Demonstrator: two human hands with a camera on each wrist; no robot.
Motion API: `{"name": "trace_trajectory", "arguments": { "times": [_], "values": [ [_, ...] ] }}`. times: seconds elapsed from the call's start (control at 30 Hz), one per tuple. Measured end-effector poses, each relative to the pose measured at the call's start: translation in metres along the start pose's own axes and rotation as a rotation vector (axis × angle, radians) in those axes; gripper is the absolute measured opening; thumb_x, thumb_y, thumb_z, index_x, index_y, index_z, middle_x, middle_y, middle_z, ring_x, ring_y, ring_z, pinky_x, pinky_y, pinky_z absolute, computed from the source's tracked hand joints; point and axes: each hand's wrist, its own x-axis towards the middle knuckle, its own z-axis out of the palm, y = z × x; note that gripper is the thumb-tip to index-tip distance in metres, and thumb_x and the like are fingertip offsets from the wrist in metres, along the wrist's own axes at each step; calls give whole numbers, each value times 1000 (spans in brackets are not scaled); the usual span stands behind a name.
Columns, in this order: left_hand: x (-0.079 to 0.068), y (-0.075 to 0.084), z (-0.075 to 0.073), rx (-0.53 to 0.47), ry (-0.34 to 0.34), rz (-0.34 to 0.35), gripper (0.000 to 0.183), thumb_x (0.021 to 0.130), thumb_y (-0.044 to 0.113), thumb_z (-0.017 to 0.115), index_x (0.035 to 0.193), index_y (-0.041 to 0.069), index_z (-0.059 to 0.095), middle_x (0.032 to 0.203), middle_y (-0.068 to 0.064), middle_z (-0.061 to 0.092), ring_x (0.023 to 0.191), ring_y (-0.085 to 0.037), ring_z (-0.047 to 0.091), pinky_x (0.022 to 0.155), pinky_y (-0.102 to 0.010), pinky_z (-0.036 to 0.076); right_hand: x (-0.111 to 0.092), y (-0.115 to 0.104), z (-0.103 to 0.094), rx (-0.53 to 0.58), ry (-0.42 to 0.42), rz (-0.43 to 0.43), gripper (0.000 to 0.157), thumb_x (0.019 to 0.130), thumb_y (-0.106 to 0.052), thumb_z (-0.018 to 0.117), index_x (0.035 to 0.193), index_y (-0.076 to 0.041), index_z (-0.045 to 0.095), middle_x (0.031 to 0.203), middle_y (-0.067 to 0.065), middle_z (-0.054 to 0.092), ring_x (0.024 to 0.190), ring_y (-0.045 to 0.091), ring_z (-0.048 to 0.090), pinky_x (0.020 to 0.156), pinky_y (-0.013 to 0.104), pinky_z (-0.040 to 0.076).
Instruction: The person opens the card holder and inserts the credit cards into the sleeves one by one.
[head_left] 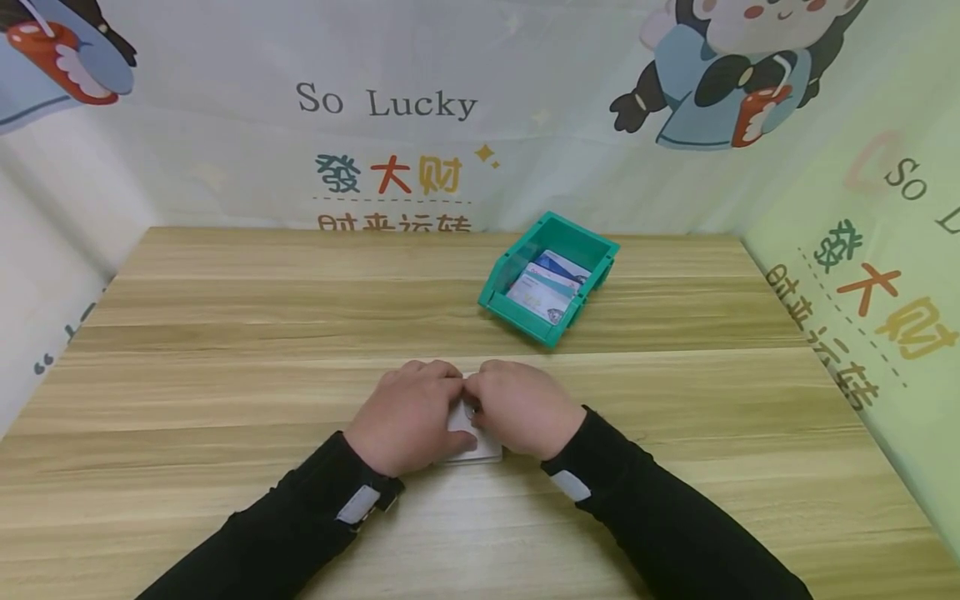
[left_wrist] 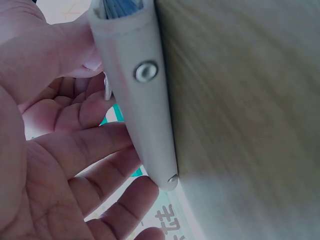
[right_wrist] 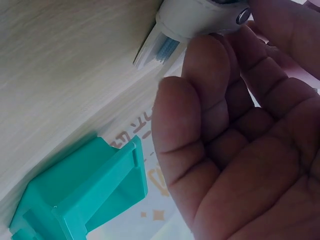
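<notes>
A white card holder (head_left: 480,455) with metal snaps lies on the table between the two hands. Its side edge shows in the left wrist view, where bluish sleeves or cards peek out at the top of the holder (left_wrist: 135,100). My left hand (head_left: 408,417) holds it, thumb across the upper face and fingertips against the edge. From the other side, my right hand (head_left: 525,410) pinches the holder's far part near a snap with curled fingers. In the right wrist view the end of the holder (right_wrist: 187,20) shows clear layered sleeves; the exact pinch spot is partly hidden.
A green bin (head_left: 550,335) stands behind the hands, slightly right, with several cards (head_left: 542,292) in it. The wooden table (head_left: 262,333) reaches back to a printed cloth (head_left: 555,150), which also hangs along both sides.
</notes>
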Motion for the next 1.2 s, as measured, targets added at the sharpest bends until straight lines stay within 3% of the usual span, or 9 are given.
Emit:
{"name": "trace_trajectory", "arguments": {
  "times": [0.33, 0.77, 0.93, 1.07, 1.2],
  "values": [
    [0, 0, -1, 7, -8, -1, 58, 71, 55, 73, 112, 14, 66, 114, 0, 59, 103, -21, 48, 86, -42, 43, 2, 2, 2, 40, -8, 9, 17, 86, -21, 67, 99, -10, 64, 86, -3, 57, 76, 10, 49, 74, 28, 48],
    [-1, 1, -3, -1, -10, -2, 57, 71, 54, 73, 110, 14, 67, 114, -1, 59, 103, -22, 48, 86, -43, 43, 2, 3, 1, 90, -6, 3, 9, 88, -19, 66, 86, -14, 60, 76, -5, 53, 71, 12, 48, 67, 27, 44],
    [0, 3, -3, 22, -28, -10, 60, 72, 56, 72, 116, 15, 65, 118, 0, 58, 105, -22, 48, 86, -44, 42, -3, 12, -2, 120, -27, -4, 11, 87, -24, 66, 86, -17, 58, 74, -5, 53, 68, 11, 48, 63, 27, 44],
    [1, 5, -4, 49, -51, -22, 64, 73, 58, 70, 120, 15, 63, 121, -1, 56, 108, -23, 46, 89, -46, 41, -8, 23, -8, 125, -41, 2, 15, 85, -29, 68, 78, -22, 57, 68, -7, 54, 63, 10, 48, 58, 26, 44],
    [0, 7, -5, 65, -64, -26, 67, 72, 60, 70, 122, 15, 62, 121, -1, 55, 108, -23, 45, 90, -47, 39, -11, 29, -11, 91, -47, -13, 18, 85, -22, 68, 68, -24, 61, 62, -9, 54, 59, 8, 48, 56, 24, 44]
  ]
}}
